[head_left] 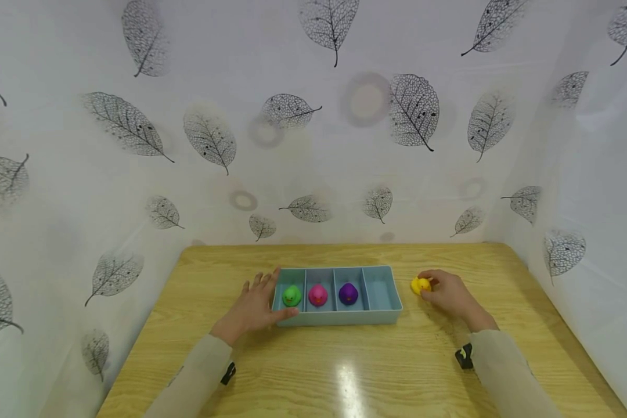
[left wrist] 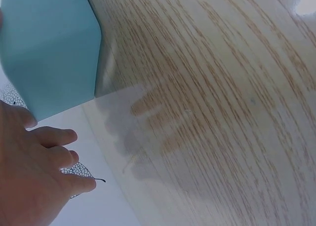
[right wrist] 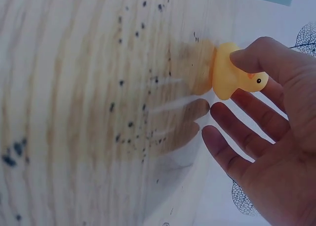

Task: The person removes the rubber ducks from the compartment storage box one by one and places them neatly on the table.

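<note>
A pale blue tray (head_left: 339,318) with compartments in a row lies on the table. From the left, it holds a green rubber duck (head_left: 291,296), a pink rubber duck (head_left: 317,295) and a purple rubber duck (head_left: 348,294); the rightmost compartment is bare. My left hand (head_left: 256,307) rests against the tray's left end, thumb along the front rim, index finger toward the back corner, other fingers spread loose. Right of the tray, my right hand (head_left: 449,295) pinches a yellow rubber duck (right wrist: 228,72) between thumb and fingers, low at the table surface.
The wooden table (head_left: 313,371) has rounded back corners and ends at a white curtain (head_left: 313,174) printed with dark leaves, which also hangs at both sides. Small dark specks (right wrist: 131,124) mark the tabletop near the right hand.
</note>
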Motion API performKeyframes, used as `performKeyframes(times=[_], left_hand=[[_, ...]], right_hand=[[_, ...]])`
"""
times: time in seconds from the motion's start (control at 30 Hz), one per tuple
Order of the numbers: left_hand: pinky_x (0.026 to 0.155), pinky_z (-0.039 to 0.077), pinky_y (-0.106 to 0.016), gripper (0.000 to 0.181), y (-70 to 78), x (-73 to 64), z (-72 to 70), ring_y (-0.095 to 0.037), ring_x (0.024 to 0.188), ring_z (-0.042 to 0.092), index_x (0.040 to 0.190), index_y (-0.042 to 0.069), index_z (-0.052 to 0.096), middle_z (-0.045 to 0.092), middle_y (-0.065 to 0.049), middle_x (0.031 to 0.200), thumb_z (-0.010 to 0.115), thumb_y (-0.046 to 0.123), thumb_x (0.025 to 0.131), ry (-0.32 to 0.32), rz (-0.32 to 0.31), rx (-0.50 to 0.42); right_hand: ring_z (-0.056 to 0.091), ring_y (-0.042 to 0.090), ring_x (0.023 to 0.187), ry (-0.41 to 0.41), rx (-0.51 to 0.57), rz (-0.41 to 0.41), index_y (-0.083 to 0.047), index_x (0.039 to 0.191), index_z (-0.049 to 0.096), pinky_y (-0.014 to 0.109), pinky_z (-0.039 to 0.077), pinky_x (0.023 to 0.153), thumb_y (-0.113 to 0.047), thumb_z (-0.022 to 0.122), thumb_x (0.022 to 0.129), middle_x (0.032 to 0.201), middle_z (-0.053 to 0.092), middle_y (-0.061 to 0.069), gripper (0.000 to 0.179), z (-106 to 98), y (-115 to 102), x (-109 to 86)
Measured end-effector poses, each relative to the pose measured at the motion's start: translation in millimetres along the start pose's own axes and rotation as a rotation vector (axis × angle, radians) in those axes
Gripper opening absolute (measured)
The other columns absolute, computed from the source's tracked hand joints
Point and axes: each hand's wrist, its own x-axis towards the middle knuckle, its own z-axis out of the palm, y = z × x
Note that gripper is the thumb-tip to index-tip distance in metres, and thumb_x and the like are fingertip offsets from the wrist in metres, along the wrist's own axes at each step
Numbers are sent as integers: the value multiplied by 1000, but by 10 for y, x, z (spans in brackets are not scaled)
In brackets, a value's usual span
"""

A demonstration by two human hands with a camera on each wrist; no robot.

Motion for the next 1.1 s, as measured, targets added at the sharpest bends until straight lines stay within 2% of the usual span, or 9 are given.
performKeyframes(times=[0.4,0.67,0.87,1.1], left_hand=[[126,11,-75,115,-2,-7,-2,-52,160,18,171,11,10,29,-26,171,62,77,91,3,0,1],[127,10,-74,116,17,-13,-16,-52,160,18,171,12,9,27,-24,172,62,77,91,-7,-2,-3],[127,9,-74,116,19,-14,-13,-51,161,16,171,15,5,25,-23,173,61,78,91,-12,-7,-9],[127,9,-73,116,16,-10,-8,-51,161,16,171,14,6,24,-20,174,61,77,91,-11,-9,-14]], right_hand=[[67,41,110,19,-5,2,1,132,68,55,59,90,-8,77,90,132,68,28,44,33,3,-4],[61,51,125,12,-20,2,-3,141,64,65,55,98,-15,77,93,145,59,29,51,-19,-86,-23],[59,51,127,50,-42,-64,-4,142,63,68,53,97,-18,77,95,147,59,28,52,-118,-267,9],[63,46,122,91,-45,-169,-5,140,66,64,55,97,-18,78,95,139,67,23,49,-138,-467,63]])
